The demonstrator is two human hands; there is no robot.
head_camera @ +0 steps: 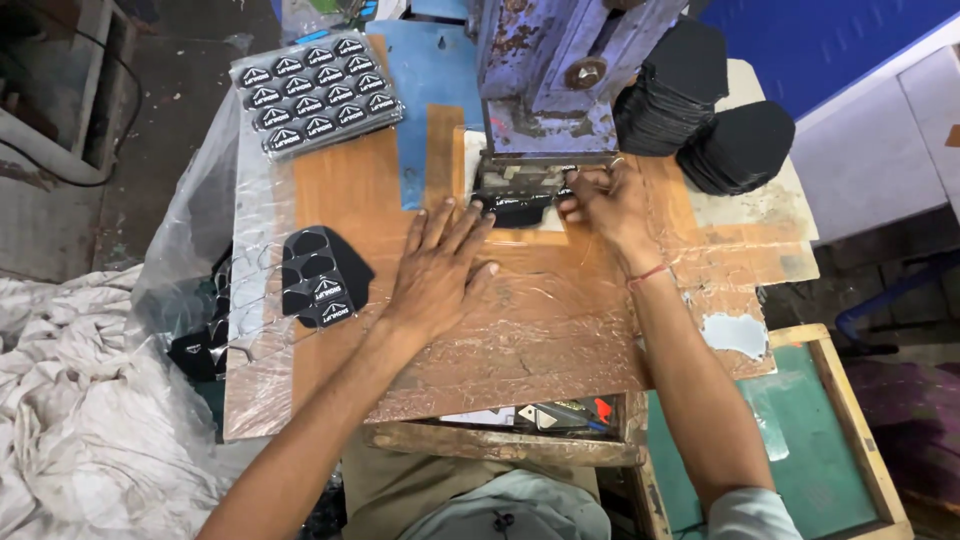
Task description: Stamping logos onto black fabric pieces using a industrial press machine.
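A black flat piece (518,210) lies under the head of a blue, worn press machine (550,70) on a wooden table (520,330) covered in clear plastic film. My right hand (610,205) pinches the right edge of that piece just below the press. Spread flat on the table, my left hand (440,270) has its fingertips close to the piece's left side. Beside it to the left lie a few finished black pieces (322,275) with white prints.
A sheet of several printed black pieces (318,92) lies at the far left. Stacks of plain black blanks (705,110) stand right of the press. White cloth (80,400) is heaped at left, a green wooden-framed tray (820,440) sits at lower right.
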